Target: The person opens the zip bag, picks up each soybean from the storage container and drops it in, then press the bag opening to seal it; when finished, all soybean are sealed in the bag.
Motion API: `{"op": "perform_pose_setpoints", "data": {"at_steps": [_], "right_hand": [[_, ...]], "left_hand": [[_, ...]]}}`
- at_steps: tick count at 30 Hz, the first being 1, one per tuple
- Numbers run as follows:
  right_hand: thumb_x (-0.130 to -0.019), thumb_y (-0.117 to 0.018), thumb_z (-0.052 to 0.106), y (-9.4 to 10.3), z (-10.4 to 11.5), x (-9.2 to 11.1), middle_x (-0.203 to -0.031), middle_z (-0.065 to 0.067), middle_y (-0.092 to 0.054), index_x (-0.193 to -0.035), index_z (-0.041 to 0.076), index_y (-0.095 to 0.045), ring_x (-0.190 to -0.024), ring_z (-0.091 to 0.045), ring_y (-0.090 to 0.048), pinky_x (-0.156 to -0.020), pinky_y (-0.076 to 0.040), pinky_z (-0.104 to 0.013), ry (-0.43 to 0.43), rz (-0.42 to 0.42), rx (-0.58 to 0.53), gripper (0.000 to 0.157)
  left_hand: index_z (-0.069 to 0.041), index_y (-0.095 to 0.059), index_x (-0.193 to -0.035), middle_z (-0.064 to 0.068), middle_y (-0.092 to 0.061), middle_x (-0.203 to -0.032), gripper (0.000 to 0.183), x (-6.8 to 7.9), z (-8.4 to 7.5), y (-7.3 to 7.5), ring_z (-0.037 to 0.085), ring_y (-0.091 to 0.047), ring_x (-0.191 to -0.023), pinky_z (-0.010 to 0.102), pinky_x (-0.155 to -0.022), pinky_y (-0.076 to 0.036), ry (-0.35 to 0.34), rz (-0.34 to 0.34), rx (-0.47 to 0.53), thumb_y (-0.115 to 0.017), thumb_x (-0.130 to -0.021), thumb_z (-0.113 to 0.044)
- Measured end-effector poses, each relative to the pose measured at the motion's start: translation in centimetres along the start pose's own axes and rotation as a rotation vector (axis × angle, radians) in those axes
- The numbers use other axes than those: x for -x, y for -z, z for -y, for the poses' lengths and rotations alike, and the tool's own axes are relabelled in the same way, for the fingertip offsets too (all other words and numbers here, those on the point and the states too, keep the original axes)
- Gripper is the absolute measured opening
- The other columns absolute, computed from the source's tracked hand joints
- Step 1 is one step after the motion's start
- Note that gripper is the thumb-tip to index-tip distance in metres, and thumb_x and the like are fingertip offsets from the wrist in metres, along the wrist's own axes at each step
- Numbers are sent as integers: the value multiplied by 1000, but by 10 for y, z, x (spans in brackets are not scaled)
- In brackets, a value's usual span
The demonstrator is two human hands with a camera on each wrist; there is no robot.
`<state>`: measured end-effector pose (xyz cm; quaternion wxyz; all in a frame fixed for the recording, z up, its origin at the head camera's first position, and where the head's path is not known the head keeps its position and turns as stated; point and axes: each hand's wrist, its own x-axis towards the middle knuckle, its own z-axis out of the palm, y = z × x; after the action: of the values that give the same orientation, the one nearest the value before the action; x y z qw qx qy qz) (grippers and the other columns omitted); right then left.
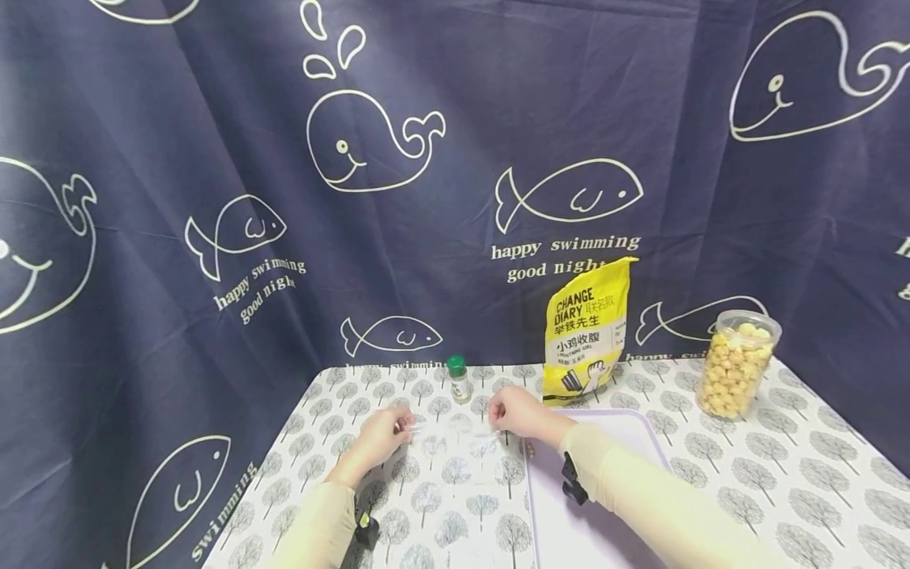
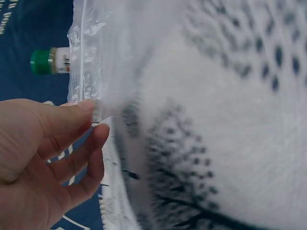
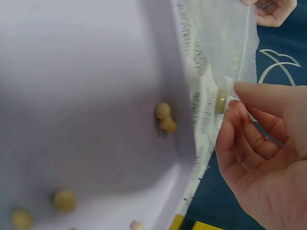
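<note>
A clear zip-top plastic bag point(image 2: 103, 52) is stretched between my two hands, its zip edge away from me. At one top corner my left hand point(image 1: 380, 438) pinches it between thumb and fingertips. My right hand point(image 1: 524, 415) pinches the opposite corner, above the far left part of a pale lilac tray point(image 3: 81, 57). Nothing shows inside the bag in the head view, where it is barely visible over the tree-print cloth. Several small round beige balls point(image 3: 64, 201) lie in the tray, two of them touching near its edge.
A small green-capped bottle point(image 1: 459, 381) stands just beyond the bag. Behind the tray is an upright yellow packet point(image 1: 586, 332). A clear jar of yellowish puffed pieces point(image 1: 738, 367) stands at the right. A dark blue whale-print curtain point(image 1: 426, 261) hangs behind the table.
</note>
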<state>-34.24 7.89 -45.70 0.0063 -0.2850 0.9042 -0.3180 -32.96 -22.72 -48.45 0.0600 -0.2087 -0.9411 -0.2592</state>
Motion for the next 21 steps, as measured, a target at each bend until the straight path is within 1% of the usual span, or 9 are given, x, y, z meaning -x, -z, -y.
{"op": "perform_pose_setpoints", "data": {"at_steps": [3,8,11,14,17,21], "right_hand": [[-79,-77,-3,10,6,9,-72,6,-64,-73,10,-66,-70,-9,-58,-71,-54,-29,12,-5,-37,18],[-82,-78,1,25,16,24,-79,5,-69,-79,11,-68,-75,-9,-64,-77,-57,-31,58,10,-78,14],[-84,-78,4,31,21,31,-85,2,-73,-86,9,-73,-79,-11,-68,-78,-58,-29,90,22,-126,8],[-85,-78,7,34,26,34,-90,-1,-75,-94,7,-76,-82,-12,-71,-78,-59,-27,110,36,-165,9],[-87,-78,10,33,32,35,-92,2,-76,-98,8,-79,-83,-10,-71,-78,-58,-25,130,55,-188,11],[-88,-78,16,30,44,35,-88,8,-76,-95,11,-81,-80,-5,-70,-77,-57,-24,174,68,-173,9]], "left_hand": [[-7,-69,-93,-5,-65,-83,12,5,-7,8,11,-62,-74,26,-66,-54,-30,-34,32,-74,-85,2],[-10,-69,-85,-5,-68,-87,15,19,-24,22,11,-65,-77,28,-71,-57,-98,-90,83,-76,-83,3],[-12,-69,-85,-5,-68,-87,17,26,-34,29,10,-65,-77,28,-72,-58,-151,-129,88,-76,-83,4],[-12,-68,-85,-5,-67,-86,18,31,-45,35,8,-63,-77,27,-71,-59,-194,-149,87,-76,-83,4],[-12,-68,-85,-3,-66,-85,17,35,-56,40,9,-63,-76,27,-71,-59,-216,-142,92,-75,-84,4],[-10,-68,-87,-2,-66,-87,15,38,-69,45,11,-63,-78,27,-72,-59,-206,-99,112,-73,-86,4]]}}
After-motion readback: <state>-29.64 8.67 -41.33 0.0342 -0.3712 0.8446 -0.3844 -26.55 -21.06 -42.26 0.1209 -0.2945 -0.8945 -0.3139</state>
